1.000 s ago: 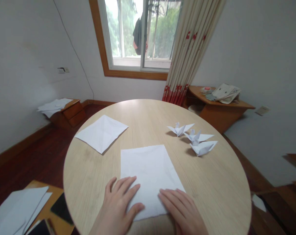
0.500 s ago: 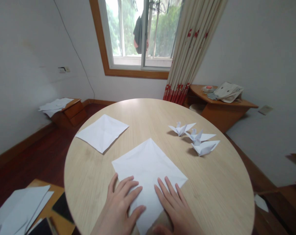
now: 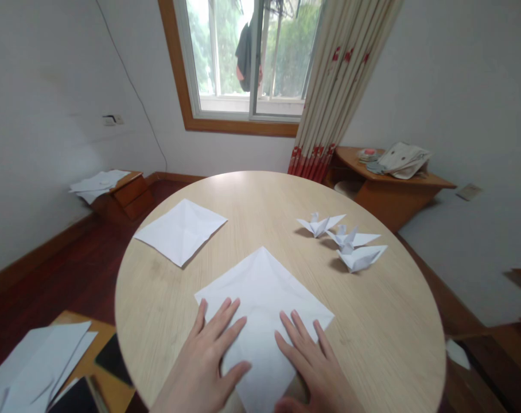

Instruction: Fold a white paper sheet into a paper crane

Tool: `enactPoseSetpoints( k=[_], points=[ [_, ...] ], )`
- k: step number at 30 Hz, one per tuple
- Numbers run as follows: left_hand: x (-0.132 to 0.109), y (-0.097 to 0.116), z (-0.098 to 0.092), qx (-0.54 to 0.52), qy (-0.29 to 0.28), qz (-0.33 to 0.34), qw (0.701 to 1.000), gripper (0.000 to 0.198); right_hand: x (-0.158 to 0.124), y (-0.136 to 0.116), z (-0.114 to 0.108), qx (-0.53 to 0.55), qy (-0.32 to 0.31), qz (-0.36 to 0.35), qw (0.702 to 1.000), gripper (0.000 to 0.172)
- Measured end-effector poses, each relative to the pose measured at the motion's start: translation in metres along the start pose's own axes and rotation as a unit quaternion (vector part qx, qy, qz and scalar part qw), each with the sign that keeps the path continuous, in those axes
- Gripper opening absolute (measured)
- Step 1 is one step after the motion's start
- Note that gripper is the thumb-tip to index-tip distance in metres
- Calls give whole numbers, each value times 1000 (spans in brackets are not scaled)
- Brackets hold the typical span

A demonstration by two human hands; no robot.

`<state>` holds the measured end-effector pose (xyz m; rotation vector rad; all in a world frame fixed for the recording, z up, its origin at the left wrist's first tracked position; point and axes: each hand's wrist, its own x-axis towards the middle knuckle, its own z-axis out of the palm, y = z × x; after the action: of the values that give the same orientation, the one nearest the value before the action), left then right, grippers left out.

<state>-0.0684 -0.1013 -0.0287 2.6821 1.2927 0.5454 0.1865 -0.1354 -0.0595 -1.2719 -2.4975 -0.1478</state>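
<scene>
A square sheet of white paper (image 3: 263, 292) lies on the round wooden table in front of me, one corner pointing away, with faint creases in it. My left hand (image 3: 213, 350) rests on its left side, fingers spread. On the right side of the sheet lies my right hand (image 3: 310, 361), its fingers also stretched out and apart. The sheet's near corner runs down between both hands to the bottom of the view.
Another creased white sheet (image 3: 183, 232) lies at the table's left. Several folded paper cranes (image 3: 359, 258) stand at the right. The table (image 3: 389, 332) has a curved edge. Low at left, a stool (image 3: 108, 327) bears paper sheets (image 3: 37, 361) and dark flat objects.
The near sheet has shifted slightly toward me and turned a little under my hands. Both hands remain spread on it, the left fingers slightly farther forward.
</scene>
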Motion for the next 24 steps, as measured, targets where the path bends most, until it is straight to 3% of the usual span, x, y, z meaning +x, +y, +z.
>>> enactPoseSetpoints(
  k=[10, 15, 24],
  points=[
    [-5, -3, -4, -31, -41, -7, 999, 65, 4, 6, -17, 85, -97, 2, 992, 64],
    [-4, -4, -8, -51, -43, -1, 998, 61, 4, 7, -20, 77, -77, -3, 994, 58],
    [-1, -7, -9, -57, 0, 38, 998, 50, 10, 8, -26, 61, -6, -30, 998, 28]
  ],
)
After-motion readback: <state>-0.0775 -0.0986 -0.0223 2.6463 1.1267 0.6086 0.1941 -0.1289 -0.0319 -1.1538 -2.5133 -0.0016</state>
